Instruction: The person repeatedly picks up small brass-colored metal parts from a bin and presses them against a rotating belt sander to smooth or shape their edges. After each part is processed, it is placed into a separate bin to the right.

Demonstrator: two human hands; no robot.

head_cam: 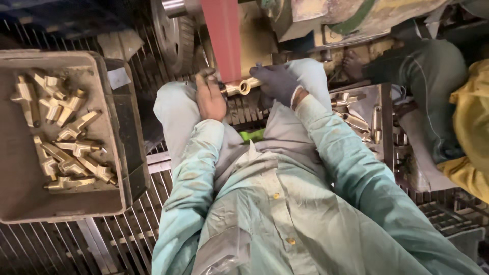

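- The brass fitting [238,88] is pressed against the red sanding belt [224,38], at its lower end.
- Left hand [210,97], bare: grip closed on the fitting just left of the belt.
- Right hand [277,81], gloved: grip closed on its other end, right of the belt.
- Risk, as I judge it: bare fingers so close could graze the belt if the fitting slips.
- The grey tray [20,201] of brass pieces sits well left of the belt.

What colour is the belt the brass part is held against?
Red; the belt shows best in the head view, above the brass part.
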